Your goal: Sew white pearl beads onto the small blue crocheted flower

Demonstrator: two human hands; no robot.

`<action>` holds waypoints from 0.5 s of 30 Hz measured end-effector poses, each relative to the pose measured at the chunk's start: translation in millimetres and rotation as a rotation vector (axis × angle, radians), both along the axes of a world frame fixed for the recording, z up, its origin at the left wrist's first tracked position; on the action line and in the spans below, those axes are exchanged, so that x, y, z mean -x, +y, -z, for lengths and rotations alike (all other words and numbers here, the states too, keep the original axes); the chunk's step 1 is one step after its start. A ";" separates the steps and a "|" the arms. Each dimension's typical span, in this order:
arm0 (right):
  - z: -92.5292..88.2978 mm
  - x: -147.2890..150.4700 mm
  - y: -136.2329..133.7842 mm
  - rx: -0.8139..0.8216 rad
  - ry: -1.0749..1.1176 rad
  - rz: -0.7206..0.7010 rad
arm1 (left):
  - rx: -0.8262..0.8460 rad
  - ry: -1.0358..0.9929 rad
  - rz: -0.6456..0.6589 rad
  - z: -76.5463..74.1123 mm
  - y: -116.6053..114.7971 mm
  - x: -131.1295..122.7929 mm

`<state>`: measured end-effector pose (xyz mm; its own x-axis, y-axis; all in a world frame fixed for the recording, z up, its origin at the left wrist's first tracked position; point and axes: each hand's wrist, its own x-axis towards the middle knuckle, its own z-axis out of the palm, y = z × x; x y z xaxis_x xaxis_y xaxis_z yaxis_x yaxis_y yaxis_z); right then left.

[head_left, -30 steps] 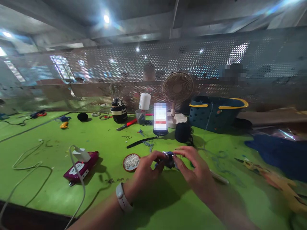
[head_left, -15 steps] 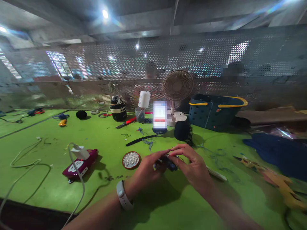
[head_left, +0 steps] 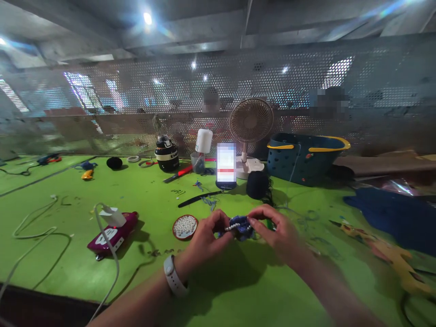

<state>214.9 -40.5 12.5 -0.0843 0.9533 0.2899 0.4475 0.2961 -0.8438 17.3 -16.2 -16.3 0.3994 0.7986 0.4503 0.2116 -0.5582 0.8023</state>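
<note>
On the green counter [head_left: 153, 272], cut off at left and right, your left hand [head_left: 207, 236] and right hand [head_left: 277, 232] pinch a blue, fabric-like piece [head_left: 244, 234], ends partly covered by your grip, right of the red-rimmed dish [head_left: 184, 239], its pearly strand's [head_left: 234, 226] fastening too small to make out.

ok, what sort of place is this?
Probably a handicraft workshop: loose white beads, a ball of dark yarn and a beaded blue piece held above a green worktable.
</note>
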 end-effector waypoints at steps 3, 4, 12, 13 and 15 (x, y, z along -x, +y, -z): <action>1.3 -0.8 -0.5 -0.197 -0.054 0.037 | -0.032 0.009 -0.021 -0.1 -0.8 -0.8; 1.3 0.1 -1.1 -0.257 -0.086 0.037 | -0.053 0.021 -0.029 0.4 -1.1 -1.2; 1.6 13.1 -1.4 -0.384 -0.321 -0.008 | -0.227 0.077 -0.030 5.2 -2.7 -4.4; 1.8 13.3 -0.6 -0.390 -0.328 -0.033 | -0.256 0.092 -0.017 5.6 -3.1 -4.8; 1.8 13.3 0.5 -0.422 -0.318 -0.081 | -0.283 0.106 -0.005 5.8 -4.2 -5.6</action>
<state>201.6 -40.0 10.7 -0.2991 0.7461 0.5948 0.6233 0.6248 -0.4702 22.9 -20.5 -22.1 0.4523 0.6496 0.6111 0.2891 -0.7550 0.5886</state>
